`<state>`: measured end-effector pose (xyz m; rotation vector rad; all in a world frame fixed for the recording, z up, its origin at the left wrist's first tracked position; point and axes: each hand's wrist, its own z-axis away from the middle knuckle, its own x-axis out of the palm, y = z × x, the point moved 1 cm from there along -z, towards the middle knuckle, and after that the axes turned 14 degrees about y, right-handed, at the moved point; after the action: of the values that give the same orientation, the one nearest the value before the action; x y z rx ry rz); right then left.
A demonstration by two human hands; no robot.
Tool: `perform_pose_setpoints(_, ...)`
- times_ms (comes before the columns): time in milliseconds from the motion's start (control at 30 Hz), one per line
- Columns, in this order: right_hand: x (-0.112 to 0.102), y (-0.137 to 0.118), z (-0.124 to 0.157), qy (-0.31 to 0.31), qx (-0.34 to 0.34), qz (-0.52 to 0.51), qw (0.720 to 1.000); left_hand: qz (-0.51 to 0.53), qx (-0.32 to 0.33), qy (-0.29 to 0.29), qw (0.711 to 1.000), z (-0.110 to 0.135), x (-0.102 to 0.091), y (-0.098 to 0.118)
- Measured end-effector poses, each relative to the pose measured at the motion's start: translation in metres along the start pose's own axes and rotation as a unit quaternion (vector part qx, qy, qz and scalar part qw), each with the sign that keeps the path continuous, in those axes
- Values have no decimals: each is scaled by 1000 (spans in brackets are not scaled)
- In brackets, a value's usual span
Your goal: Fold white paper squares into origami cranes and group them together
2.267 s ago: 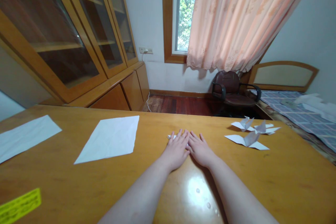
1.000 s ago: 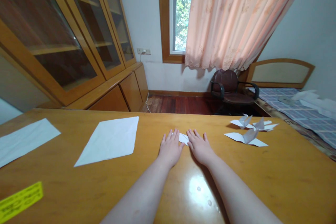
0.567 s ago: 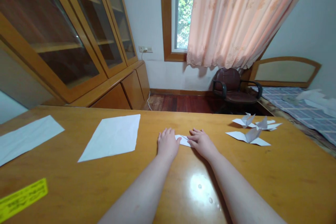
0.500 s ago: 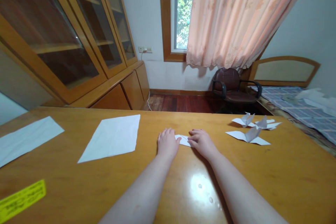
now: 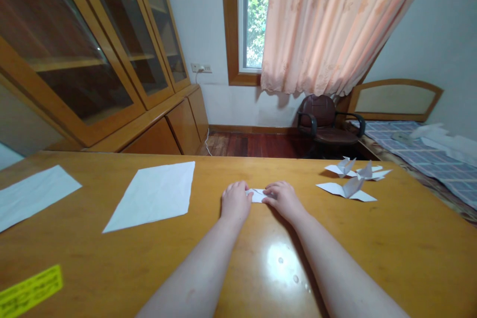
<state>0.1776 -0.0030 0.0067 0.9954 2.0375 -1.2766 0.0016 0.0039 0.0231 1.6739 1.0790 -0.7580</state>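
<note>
Between my two hands a small folded piece of white paper (image 5: pixel 257 196) lies on the wooden table (image 5: pixel 156 263). My left hand (image 5: pixel 237 201) grips its left end, thumb on the near side and fingers closed over the far part. At the right end, my right hand (image 5: pixel 282 198) pinches the paper between thumb and fingers. A diagonal crease or flap edge shows along its upper side. Both ends of the paper are hidden under my fingers.
Several folded paper cranes (image 5: pixel 348 188) stand at the right. On the left lie a white paper sheet (image 5: pixel 152 194) and another white sheet (image 5: pixel 37 196). A yellow label (image 5: pixel 32 290) is at the near left. Beyond the table are a chair (image 5: pixel 324 119) and a glass-fronted cabinet (image 5: pixel 145 104).
The view has shifted slightly to the right. My right hand has tightened on the right end of the folded paper, and the paper now lies straighter between my hands.
</note>
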Motion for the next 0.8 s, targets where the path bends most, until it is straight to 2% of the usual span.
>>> perform_pose_setpoints(233, -5, -1, 1, 43, 22, 67, 997, 63, -23, -29, 997, 0, 6, -1)
perform_pose_setpoints(400, -7, -1, -1, 29, 42, 76, 996, 169, -27, -57, 984, 1, 11, -1)
perform_pose_setpoints(500, -4, 3, -1, 30, 33, 54, 998, 259, -16, -68, 963, 3, 8, 3)
perform_pose_setpoints(700, 0, 5, -1, 34, 31, -45, 998, 428, 25, -111, 896, 8, 3, 11)
perform_pose_setpoints(767, -1, 1, 0, 17, 20, -62, 998, 441, 31, -119, 889, 8, 6, 11)
perform_pose_setpoints(800, -3, -2, 0, 7, 11, -64, 998, 425, 33, -120, 897, 8, 8, 11)
